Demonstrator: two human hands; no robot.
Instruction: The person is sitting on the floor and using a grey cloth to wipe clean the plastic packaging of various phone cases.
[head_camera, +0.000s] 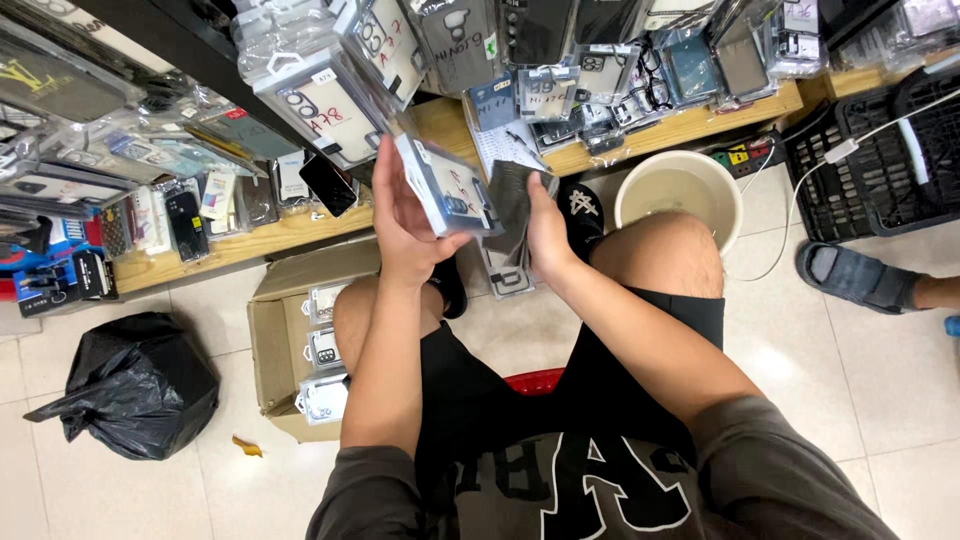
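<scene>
Above the cardboard box (275, 350), the left hand (405, 215) is gripping one packaged phone case (445, 185); the right hand (548, 230) is closed around a dark stack of cases (510, 215). Several packs are lying in the box, many more on the shelf (300, 228).

Below you the pale tiled floor (880, 400) carries an open cardboard box (275, 340), a black rubbish bag (135, 385) and a cream bucket (680, 190); the low wooden shelf (250, 240) holds packaged phone cases (330, 110)
</scene>
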